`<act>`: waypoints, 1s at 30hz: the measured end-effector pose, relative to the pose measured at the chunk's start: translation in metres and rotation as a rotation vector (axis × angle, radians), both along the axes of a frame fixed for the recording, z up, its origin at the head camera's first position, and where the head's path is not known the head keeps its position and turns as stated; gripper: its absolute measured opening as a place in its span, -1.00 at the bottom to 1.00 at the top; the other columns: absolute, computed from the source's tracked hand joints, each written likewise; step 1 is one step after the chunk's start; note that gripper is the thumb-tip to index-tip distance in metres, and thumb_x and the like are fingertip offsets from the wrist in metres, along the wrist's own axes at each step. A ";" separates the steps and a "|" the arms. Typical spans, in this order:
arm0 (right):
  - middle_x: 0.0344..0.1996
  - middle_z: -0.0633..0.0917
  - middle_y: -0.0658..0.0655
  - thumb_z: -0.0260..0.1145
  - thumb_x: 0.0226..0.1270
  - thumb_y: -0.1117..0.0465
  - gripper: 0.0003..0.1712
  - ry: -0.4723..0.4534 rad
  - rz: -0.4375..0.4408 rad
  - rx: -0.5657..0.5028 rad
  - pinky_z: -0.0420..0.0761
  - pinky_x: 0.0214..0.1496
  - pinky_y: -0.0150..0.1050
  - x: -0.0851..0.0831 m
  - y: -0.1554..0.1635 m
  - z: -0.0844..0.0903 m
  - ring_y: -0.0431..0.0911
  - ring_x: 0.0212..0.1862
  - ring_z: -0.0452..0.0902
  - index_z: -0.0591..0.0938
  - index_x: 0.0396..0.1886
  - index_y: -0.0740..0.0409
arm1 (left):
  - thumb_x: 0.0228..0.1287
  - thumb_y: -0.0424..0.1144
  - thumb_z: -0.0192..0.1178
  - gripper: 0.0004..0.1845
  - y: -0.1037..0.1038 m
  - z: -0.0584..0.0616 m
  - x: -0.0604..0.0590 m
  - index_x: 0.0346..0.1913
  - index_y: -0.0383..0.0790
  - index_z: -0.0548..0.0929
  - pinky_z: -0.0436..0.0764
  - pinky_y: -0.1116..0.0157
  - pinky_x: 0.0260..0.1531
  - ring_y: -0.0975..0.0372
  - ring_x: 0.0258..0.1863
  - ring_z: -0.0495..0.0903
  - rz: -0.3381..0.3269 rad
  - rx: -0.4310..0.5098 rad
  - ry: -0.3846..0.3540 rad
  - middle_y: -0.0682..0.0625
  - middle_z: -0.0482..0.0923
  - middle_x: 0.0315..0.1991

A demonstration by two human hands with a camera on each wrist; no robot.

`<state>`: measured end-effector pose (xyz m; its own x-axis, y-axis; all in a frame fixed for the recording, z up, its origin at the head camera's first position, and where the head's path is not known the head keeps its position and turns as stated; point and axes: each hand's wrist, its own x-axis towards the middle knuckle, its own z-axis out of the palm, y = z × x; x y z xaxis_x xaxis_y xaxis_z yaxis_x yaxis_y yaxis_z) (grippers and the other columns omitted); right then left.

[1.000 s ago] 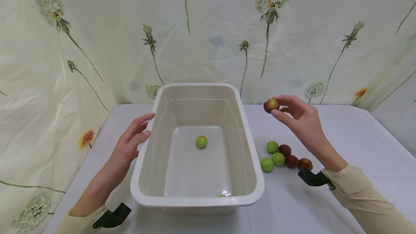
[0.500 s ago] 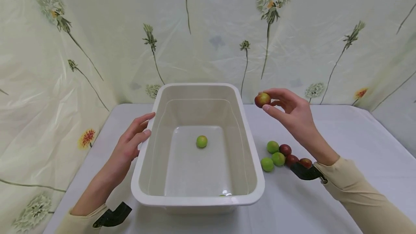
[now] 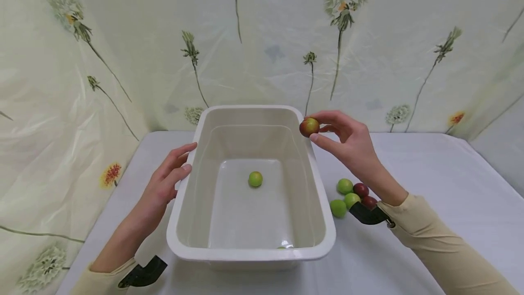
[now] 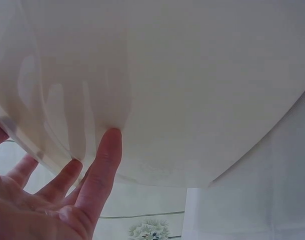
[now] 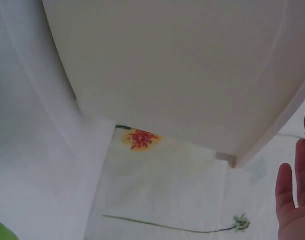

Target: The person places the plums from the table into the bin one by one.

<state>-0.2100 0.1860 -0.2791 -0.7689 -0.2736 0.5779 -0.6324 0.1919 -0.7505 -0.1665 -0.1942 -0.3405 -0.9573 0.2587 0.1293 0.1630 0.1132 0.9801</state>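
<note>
Over the tub's far right rim: a red-and-green plum point(image 3: 309, 127), pinched between thumb and fingertips of the right hand point(image 3: 344, 142), raised off the counter point(image 3: 430, 181). Fruit sits at about 2 o'clock from the tub's centre, right at the rim line; whether it touches the rim cannot be told from the head view. Right wrist view shows only the edge of the palm and the tub's outer wall from low down.

White plastic tub point(image 3: 319, 195), rectangular, rounded corners, stands mid-counter. One green plum point(image 3: 255, 179) lies on its floor near the middle. A second small greenish bit shows at the near wall, 6 o'clock, too hidden to name.

Left hand point(image 3: 168, 179) rests flat against the tub's left outer wall, 9 o'clock, fingers straight and slightly spread, holding nothing. Left wrist view confirms fingertips point(image 4: 110, 145) touching the wall under the rim.

Loose pile of plums point(image 3: 350, 195) on the counter just right of the tub, 4 o'clock: green ones and dark red ones touching each other, partly covered by the right wrist's black mount point(image 3: 366, 215).

Flower-print sheet point(image 3: 123, 35) hangs behind and to the sides.
</note>
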 end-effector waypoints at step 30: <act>-0.11 0.67 -0.12 0.43 0.27 0.19 -0.70 -0.125 0.085 0.392 0.41 0.18 -0.09 -0.001 -0.048 0.003 -0.23 0.06 0.48 0.66 0.00 -0.08 | 0.53 0.01 -0.09 -0.50 0.001 -0.002 -0.001 0.46 0.16 0.22 0.66 0.03 -0.16 0.02 0.14 0.52 0.002 0.010 0.008 0.02 0.24 0.39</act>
<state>-0.2113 0.1382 -0.2757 -0.7918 -0.5195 0.3212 -0.5670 0.4295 -0.7029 -0.1673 -0.1937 -0.3430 -0.9566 0.2556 0.1397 0.1709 0.1040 0.9798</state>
